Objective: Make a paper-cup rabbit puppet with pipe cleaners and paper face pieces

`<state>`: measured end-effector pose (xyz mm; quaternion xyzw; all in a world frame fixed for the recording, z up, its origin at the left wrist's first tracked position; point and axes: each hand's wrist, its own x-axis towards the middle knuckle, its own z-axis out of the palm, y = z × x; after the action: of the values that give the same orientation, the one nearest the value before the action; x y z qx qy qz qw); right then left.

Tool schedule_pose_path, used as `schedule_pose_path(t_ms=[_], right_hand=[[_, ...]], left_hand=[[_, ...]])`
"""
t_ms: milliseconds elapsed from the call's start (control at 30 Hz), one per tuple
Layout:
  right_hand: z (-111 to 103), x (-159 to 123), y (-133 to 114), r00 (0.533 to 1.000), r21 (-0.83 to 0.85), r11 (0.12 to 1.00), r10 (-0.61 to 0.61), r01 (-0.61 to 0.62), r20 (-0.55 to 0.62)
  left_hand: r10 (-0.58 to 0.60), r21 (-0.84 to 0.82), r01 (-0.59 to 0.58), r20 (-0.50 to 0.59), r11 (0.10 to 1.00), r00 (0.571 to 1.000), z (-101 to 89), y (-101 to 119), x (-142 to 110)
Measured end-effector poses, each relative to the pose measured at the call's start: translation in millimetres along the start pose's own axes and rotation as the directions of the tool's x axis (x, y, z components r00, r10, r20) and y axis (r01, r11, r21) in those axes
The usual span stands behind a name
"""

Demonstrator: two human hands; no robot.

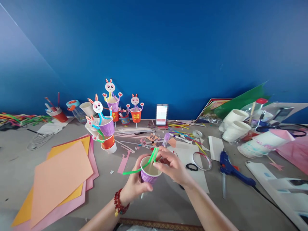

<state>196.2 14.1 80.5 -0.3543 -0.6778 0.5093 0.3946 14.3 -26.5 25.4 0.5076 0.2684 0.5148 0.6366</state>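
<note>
My left hand [134, 186] is wrapped round a small purple paper cup [149, 171], held above the grey table [168, 199]. A green pipe cleaner [141, 165] runs across the cup's rim, one end sticking out to the left. My right hand [172, 165] pinches the pipe cleaner's other end at the cup's right rim. A red bead bracelet [119, 202] sits on my left wrist.
Orange and pink paper sheets [60, 179] lie at the left. Finished rabbit cups [103, 123] stand behind. A blue glue gun [231, 170], tape rings [202, 160], white cup stacks [234, 126], straws and scraps clutter the right and back by the blue wall.
</note>
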Motion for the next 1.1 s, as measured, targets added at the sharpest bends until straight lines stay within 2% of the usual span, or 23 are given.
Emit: schedule_pose_path(t_ms=[67, 133, 233, 300, 333, 400, 467, 533, 600, 767, 933, 1100], right_hand=[[-0.3, -0.8, 3.1, 0.999, 0.007, 0.999, 0.033, -0.033, 0.014], [-1.8, -1.6, 6.1, 0.998, -0.004, 0.999, 0.053, -0.053, 0.029], [-2.7, -1.5, 7.5, 0.997, -0.045, 0.998, 0.053, -0.050, 0.056], [-0.9, -0.2, 5.7, 0.996, -0.079, 0.996, 0.048, -0.043, 0.074], [0.7, 0.7, 4.2, 0.995, -0.097, 0.995, 0.047, -0.039, 0.084], [4.7, 2.6, 0.9, 0.995, -0.134, 0.991, 0.034, -0.021, 0.099], [8.6, 3.5, -2.0, 0.995, -0.171, 0.985, 0.016, 0.002, 0.101], [11.3, 2.9, -3.6, 0.995, -0.196, 0.981, 0.005, 0.014, 0.097], [12.4, 0.9, -3.9, 0.995, -0.207, 0.978, 0.003, 0.017, 0.096], [11.8, -3.9, -2.5, 0.994, -0.224, 0.974, 0.008, 0.017, 0.108], [12.2, -3.2, -2.5, 0.995, -0.168, 0.985, 0.042, -0.027, 0.086], [13.6, -2.7, -1.2, 0.995, -0.120, 0.991, 0.062, -0.053, 0.072]], left_hand=[[0.068, -0.016, -0.068, 0.012, 0.998, 0.998, -10.3, 0.5, -2.0], [0.141, -0.034, -0.143, -0.041, 0.989, 0.989, -25.3, 6.0, -2.4], [0.102, -0.037, -0.107, -0.119, 0.994, 0.988, -48.4, 28.7, 3.4], [0.057, 0.115, -0.042, -0.124, 0.992, 0.991, -56.4, 51.5, 12.0], [0.023, 0.245, 0.001, -0.096, 0.969, 0.995, -56.9, 63.5, 17.3], [-0.075, 0.510, 0.064, 0.000, 0.858, 0.997, -51.2, 84.4, 29.0], [-0.101, 0.699, -0.003, 0.109, 0.715, 0.989, -40.0, 97.2, 40.3], [-0.120, 0.773, -0.077, 0.195, 0.629, 0.973, -28.3, 100.9, 48.4], [-0.138, 0.796, -0.101, 0.226, 0.597, 0.964, -19.7, 98.2, 51.9], [-0.133, 0.795, -0.046, 0.158, 0.605, 0.978, -13.6, 87.8, 48.4], [-0.159, 0.723, 0.031, 0.110, 0.690, 0.981, -17.6, 85.1, 45.3], [-0.208, 0.676, 0.105, 0.074, 0.729, 0.975, -21.2, 87.1, 43.7]])
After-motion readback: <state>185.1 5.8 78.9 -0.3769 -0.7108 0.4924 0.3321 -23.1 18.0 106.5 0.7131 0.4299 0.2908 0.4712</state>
